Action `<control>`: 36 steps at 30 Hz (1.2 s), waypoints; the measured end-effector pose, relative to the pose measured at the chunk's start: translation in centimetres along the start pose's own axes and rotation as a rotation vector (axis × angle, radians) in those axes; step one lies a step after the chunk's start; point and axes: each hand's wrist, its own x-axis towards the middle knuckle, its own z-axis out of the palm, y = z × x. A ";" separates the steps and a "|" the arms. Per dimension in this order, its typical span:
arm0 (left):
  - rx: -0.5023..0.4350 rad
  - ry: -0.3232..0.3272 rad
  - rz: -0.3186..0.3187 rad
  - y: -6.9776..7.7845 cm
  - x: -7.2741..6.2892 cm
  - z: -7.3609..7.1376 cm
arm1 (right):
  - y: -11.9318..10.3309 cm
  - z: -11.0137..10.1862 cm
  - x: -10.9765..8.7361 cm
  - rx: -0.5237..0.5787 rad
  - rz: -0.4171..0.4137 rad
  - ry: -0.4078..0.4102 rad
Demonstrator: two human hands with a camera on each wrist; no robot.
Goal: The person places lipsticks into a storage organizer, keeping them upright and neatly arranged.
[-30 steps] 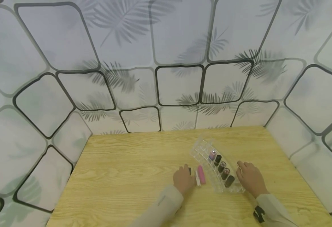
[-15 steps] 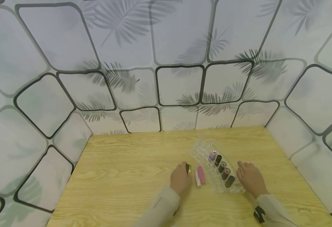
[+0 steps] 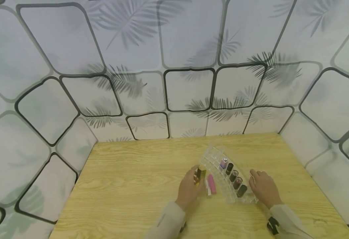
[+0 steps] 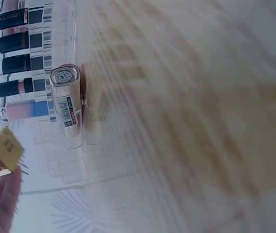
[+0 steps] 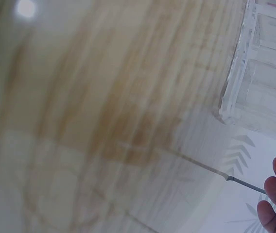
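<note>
My left hand [image 3: 189, 186] holds a gold-and-black lipstick [image 3: 201, 175] between thumb and fingers, tilted, just left of the clear acrylic stand [image 3: 211, 159]. In the left wrist view, the square gold end of that lipstick [image 4: 7, 148] faces the camera. Below the stand's front edge lie a pink tube [image 3: 211, 184] and a slim clear-and-white tube [image 3: 208, 188], side by side. My right hand [image 3: 265, 189] grips the stand's right rear edge with curled fingers. Its fingertips [image 5: 274, 189] show in the right wrist view; the thumb is hidden there.
Several lipsticks stand upright in the stand's slots: a pink-and-blue one [image 3: 223, 162] at the left, then dark ones such as the black one [image 3: 241, 191] at the right. The wooden table [image 3: 132, 166] is bounded by patterned fabric walls [image 3: 189, 89].
My left hand has drawn slightly left and turned over, bringing the gold-and-black lipstick up into view between its fingers. The right hand and the stand have stayed put.
</note>
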 end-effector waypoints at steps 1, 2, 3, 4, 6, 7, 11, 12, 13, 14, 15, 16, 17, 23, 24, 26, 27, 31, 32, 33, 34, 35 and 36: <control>-0.011 0.008 0.019 0.0 -0.1 -0.1 | 0.0 0.0 0.0 0.004 0.001 0.003; -0.022 0.015 0.038 0.0 -0.1 -0.1 | 0.0 0.0 0.0 0.005 0.000 0.005; -0.032 0.022 0.055 0.0 -0.2 -0.1 | 0.0 0.0 0.0 0.005 0.001 0.003; -0.045 0.028 0.071 0.0 -0.2 -0.1 | 0.0 0.0 0.0 0.005 0.002 0.002; -0.063 0.045 0.101 -0.1 -0.3 -0.2 | 0.0 -0.1 0.0 0.008 0.003 -0.003; -0.067 0.056 0.114 -0.1 -0.3 -0.1 | 0.0 -0.1 0.0 0.010 0.004 -0.006; -0.081 0.093 0.146 -0.2 -0.1 -0.1 | -0.1 -0.3 0.0 0.012 0.003 -0.010; -0.079 0.101 0.146 -0.1 0.0 -0.1 | -0.1 -0.3 0.0 0.012 0.003 -0.009; -0.080 0.106 0.143 -0.1 0.2 -0.1 | -0.1 -0.3 0.0 0.011 0.003 -0.011; -0.086 0.108 0.138 0.1 0.5 -0.1 | -0.2 -0.4 0.0 0.010 0.003 -0.010; -0.088 0.108 0.129 0.1 0.7 0.0 | -0.2 -0.4 0.0 0.009 0.002 -0.009; -0.091 0.107 0.123 0.2 1.0 0.0 | -0.3 -0.5 0.0 0.010 0.003 -0.012; -0.095 0.102 0.113 0.3 1.3 0.1 | -0.4 -0.6 0.0 0.011 0.002 -0.013; -0.160 0.048 0.033 0.5 3.8 1.4 | -0.5 -0.9 0.0 0.002 -0.018 0.012; -0.180 0.035 0.012 0.6 4.3 1.6 | -0.5 -0.8 0.0 0.004 -0.016 0.014; -0.204 0.014 -0.022 0.9 5.2 2.2 | -0.4 -0.7 0.0 0.008 -0.009 0.010; -0.212 0.004 -0.039 1.0 5.7 2.5 | -0.4 -0.7 0.0 0.010 -0.004 0.006; -0.224 -0.020 -0.073 1.5 7.4 3.7 | -0.3 -0.7 -0.1 0.009 0.006 -0.009; -0.225 -0.023 -0.079 1.5 7.7 4.1 | -0.3 -0.6 -0.1 0.012 0.008 -0.012; -0.226 -0.027 -0.084 1.5 8.1 4.4 | -0.3 -0.6 0.0 0.011 0.007 -0.013; -0.227 -0.030 -0.085 1.6 8.4 4.8 | -0.3 -0.6 0.0 0.012 0.008 -0.014; -0.228 -0.036 -0.093 1.6 8.6 5.1 | -0.3 -0.5 0.0 0.012 0.009 -0.015; -0.226 -0.039 -0.094 1.6 8.9 5.4 | -0.3 -0.5 0.0 0.013 0.011 -0.018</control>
